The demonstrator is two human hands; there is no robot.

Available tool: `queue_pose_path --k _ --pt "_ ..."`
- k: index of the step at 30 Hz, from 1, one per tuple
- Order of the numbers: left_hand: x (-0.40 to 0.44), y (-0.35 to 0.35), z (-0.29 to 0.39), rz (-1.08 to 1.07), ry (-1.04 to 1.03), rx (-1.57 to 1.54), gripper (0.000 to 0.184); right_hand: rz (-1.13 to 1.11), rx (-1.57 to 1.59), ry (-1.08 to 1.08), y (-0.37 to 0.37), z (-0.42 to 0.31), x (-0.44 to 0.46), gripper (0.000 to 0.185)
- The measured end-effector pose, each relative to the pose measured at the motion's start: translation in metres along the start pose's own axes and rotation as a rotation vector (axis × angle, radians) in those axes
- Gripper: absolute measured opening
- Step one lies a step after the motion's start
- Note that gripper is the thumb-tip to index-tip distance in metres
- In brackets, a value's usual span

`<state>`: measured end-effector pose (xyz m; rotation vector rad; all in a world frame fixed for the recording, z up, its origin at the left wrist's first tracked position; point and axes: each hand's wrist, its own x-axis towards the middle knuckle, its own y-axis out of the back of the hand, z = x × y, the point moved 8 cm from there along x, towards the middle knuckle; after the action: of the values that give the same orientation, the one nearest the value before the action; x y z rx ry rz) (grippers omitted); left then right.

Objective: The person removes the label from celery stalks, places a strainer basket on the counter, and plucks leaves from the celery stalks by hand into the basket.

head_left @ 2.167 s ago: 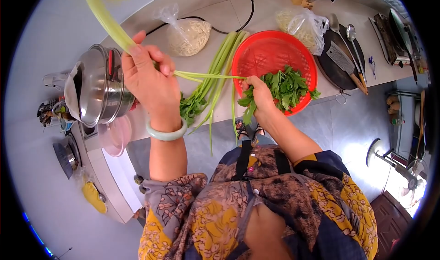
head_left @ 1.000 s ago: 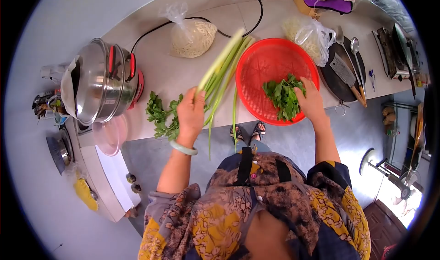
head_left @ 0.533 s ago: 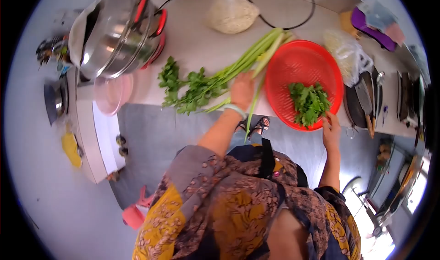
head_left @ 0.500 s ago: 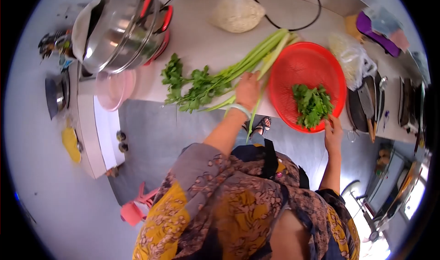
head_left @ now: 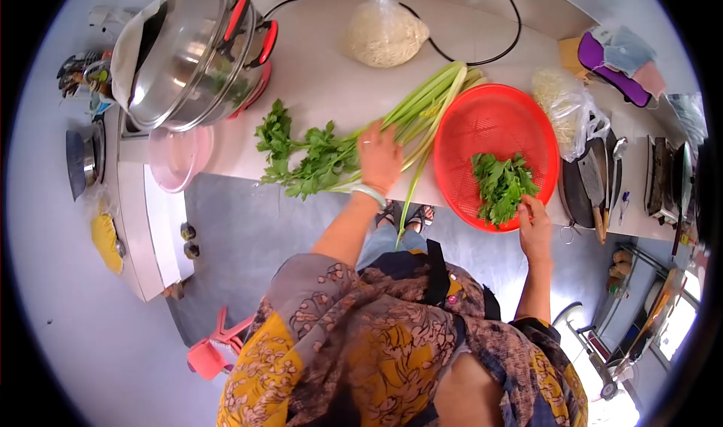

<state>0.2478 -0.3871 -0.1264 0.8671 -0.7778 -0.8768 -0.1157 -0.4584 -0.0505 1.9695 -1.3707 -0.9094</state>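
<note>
My left hand (head_left: pixel 380 158) lies over the celery stalks (head_left: pixel 428 103) on the counter, its fingers loosely apart and touching them. The celery leaves (head_left: pixel 316 160) spread to the left of that hand, and the pale stalk ends point up and right beside the red basket (head_left: pixel 482 122). One thin stalk (head_left: pixel 410 197) hangs over the counter's front edge. My right hand (head_left: pixel 535 227) is closed at the basket's lower right rim, its fingertips against the picked leaves (head_left: pixel 503 187) inside.
A steamer pot (head_left: pixel 188 58) and a pink bowl (head_left: pixel 179 160) stand at the left. Behind the celery sits a bag of pale strips (head_left: pixel 385 37) near a black cable (head_left: pixel 504 50). Right of the basket are another bag (head_left: pixel 568 111), a dark pan (head_left: pixel 576 193) and a cleaver (head_left: pixel 593 175).
My left hand has put down the stalk it held and now lies on the celery. My right hand moved from the leaves to the basket's rim. The view has shifted left.
</note>
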Motion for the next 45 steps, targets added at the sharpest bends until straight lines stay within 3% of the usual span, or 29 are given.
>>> queue_pose_path --k 2,5,9,15,18,21,24,27,30,34,40,43,45 --pt "0.018 0.0 -0.015 0.006 0.028 0.02 0.051 0.001 0.012 0.002 0.001 -0.002 0.0 0.024" --pt "0.038 -0.024 -0.026 -0.249 0.094 -0.011 0.049 0.008 0.031 0.014 0.001 -0.002 -0.003 0.024" --pt "0.055 -0.033 -0.024 -0.46 0.112 0.19 0.047 0.026 0.053 0.013 0.003 -0.003 -0.009 0.023" --pt "0.073 -0.031 -0.041 -0.541 0.14 0.003 0.034 0.056 0.095 -0.041 0.008 0.007 -0.019 0.023" --pt "0.083 -0.009 -0.057 -0.485 0.164 -0.158 0.031 0.06 0.108 -0.05 0.007 0.014 -0.022 0.023" --pt "0.087 0.018 -0.058 -0.584 0.203 -0.3 0.03 0.05 0.122 -0.068 0.006 0.015 -0.021 0.023" --pt "0.087 0.04 -0.051 -0.563 0.226 -0.575 0.028 0.098 0.065 0.049 0.005 0.007 -0.013 0.023" --pt "0.092 0.088 -0.005 -0.72 0.265 -0.764 0.029 0.066 0.096 0.117 0.007 -0.031 -0.001 0.022" --pt "0.106 0.149 0.042 -0.714 0.175 -0.734 0.033 0.018 0.159 0.198 0.006 -0.073 0.009 0.022" --pt "0.118 0.194 0.073 -0.719 0.241 -0.87 0.041 -0.09 0.231 0.295 -0.022 -0.104 0.02 0.025" --pt "0.122 0.211 0.084 -0.798 0.227 -1.011 0.044 -0.263 0.492 0.412 -0.039 -0.191 0.033 0.029" --pt "0.114 0.203 0.077 -0.849 0.202 -0.96 0.042 -0.395 1.079 0.16 -0.032 -0.227 0.053 0.039" --pt "0.104 0.202 0.083 -0.858 0.16 -0.881 0.041 -0.338 1.246 0.1 -0.02 -0.243 0.073 0.047"
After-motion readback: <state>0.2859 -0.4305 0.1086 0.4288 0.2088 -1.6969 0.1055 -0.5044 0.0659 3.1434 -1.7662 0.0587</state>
